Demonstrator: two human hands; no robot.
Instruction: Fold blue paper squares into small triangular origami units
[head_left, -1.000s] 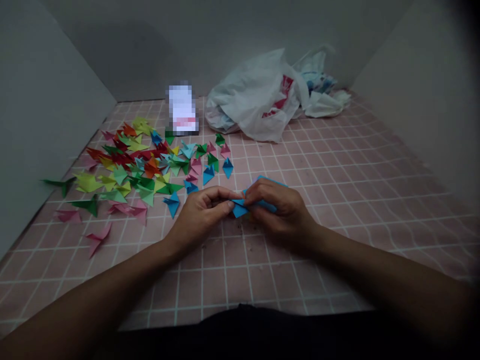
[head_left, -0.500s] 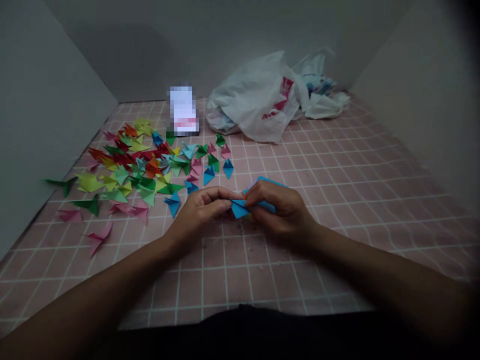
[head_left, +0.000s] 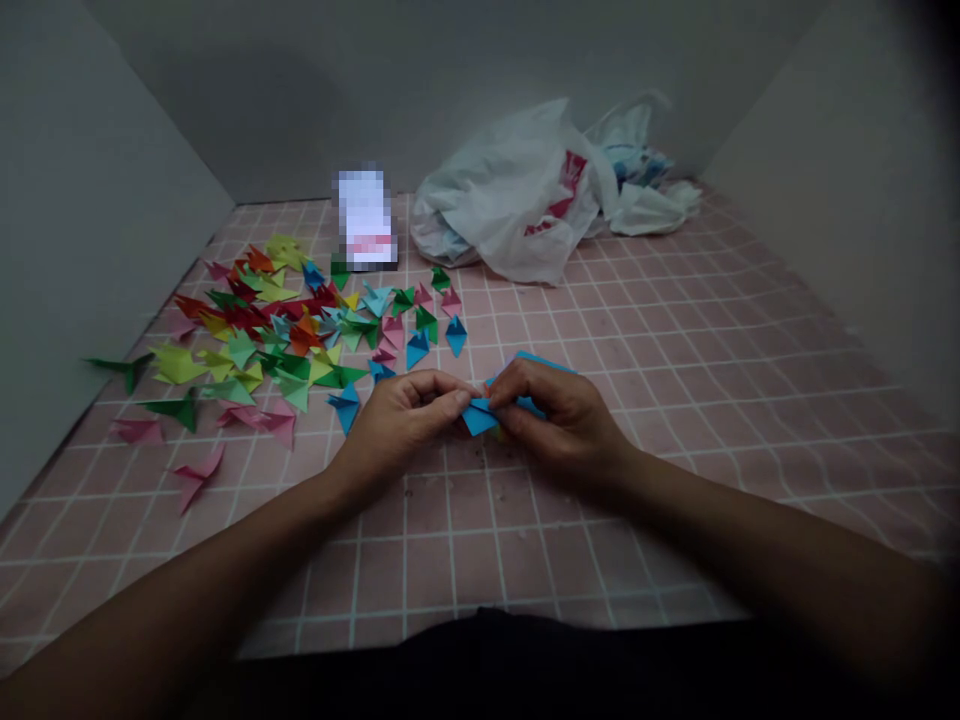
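A small folded piece of blue origami paper [head_left: 480, 418] is pinched between both of my hands above the table, its pointed end facing down toward me. My left hand [head_left: 409, 415] grips its left side with thumb and forefinger. From the other side my right hand [head_left: 551, 415] pinches its right edge, fingers closed. Just behind my right hand lies more blue paper [head_left: 544, 360], partly covered by the fingers. A finished-looking blue origami bird [head_left: 345, 407] rests left of my left hand.
Many colourful folded paper birds [head_left: 289, 325] spread over the left of the pink checked tablecloth [head_left: 675, 330]. A phone with a blurred screen [head_left: 366, 220] stands at the back. White plastic bags [head_left: 517, 195] lie right of it. Walls enclose the left, back and right.
Almost nothing differs. Both hands keep their pinch on the blue paper, with only a slight shift of the fingers.
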